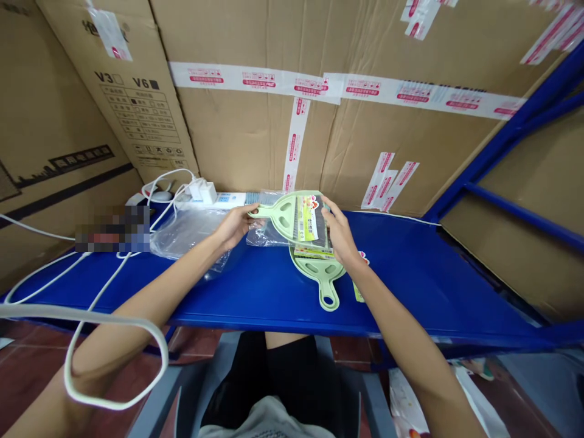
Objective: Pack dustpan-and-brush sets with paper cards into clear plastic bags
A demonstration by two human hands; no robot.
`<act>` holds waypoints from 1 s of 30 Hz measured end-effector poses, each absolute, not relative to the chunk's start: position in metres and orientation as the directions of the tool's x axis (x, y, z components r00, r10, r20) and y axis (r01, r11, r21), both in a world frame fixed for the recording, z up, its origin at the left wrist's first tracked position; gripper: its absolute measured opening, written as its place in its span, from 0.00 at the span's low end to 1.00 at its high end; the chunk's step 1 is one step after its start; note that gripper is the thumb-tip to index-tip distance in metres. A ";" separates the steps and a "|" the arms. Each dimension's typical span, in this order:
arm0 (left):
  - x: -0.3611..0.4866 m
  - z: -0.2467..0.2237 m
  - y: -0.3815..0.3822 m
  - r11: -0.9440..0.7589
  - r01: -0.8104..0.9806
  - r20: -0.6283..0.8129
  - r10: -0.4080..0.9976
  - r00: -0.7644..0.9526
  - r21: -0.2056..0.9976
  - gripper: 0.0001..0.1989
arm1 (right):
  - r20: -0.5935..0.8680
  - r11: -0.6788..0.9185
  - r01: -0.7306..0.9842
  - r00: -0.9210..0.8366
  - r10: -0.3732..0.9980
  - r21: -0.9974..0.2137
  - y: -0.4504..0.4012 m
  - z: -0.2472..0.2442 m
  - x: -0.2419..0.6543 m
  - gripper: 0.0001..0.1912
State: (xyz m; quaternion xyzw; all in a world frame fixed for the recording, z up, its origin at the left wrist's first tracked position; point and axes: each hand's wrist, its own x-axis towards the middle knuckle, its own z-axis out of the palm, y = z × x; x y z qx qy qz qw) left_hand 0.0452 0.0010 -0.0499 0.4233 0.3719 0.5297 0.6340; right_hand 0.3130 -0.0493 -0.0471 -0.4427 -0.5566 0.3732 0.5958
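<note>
Left hand (235,226): thumb and fingers pinched together on the handle of the upper pan.
Right hand (338,233): clamped on the upper pan's right edge; whether it grips the bag too, I cannot tell.
Upper pan (283,222): pale green, held between both hands above the table, handle toward the left hand.
Card (308,218): yellow-green and printed, across the upper pan's face.
Bag (263,238): clear, spread about the upper pan; whether it encloses it, I cannot tell.
Lower pan (320,269): also green, lying on the table, handle toward the person, partly hidden by the upper one.
Second card (359,293): beside the lower pan, partly behind the right arm.
Table (410,267): blue, against taped cartons (246,131).
Bag pile (189,233): clear, left of the left hand.
Power strip (232,199): behind the pile, white plugs (203,191) at its left end.
</note>
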 end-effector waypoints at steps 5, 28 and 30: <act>0.042 -0.041 0.001 0.161 -0.437 -0.104 0.983 0.152 0.885 0.14 | 0.236 0.236 0.018 0.154 0.959 -0.972 -0.042 -0.048 0.321 0.30; 0.061 -0.050 -0.013 0.177 -0.539 -0.040 0.966 0.255 0.823 0.16 | -0.007 -0.006 -0.008 0.041 0.999 -1.000 -0.042 -0.034 0.335 0.33; 0.065 -0.052 -0.018 0.172 -0.540 0.001 0.953 0.305 0.824 0.16 | 0.097 0.086 0.098 0.121 0.988 -0.991 -0.041 -0.039 0.336 0.37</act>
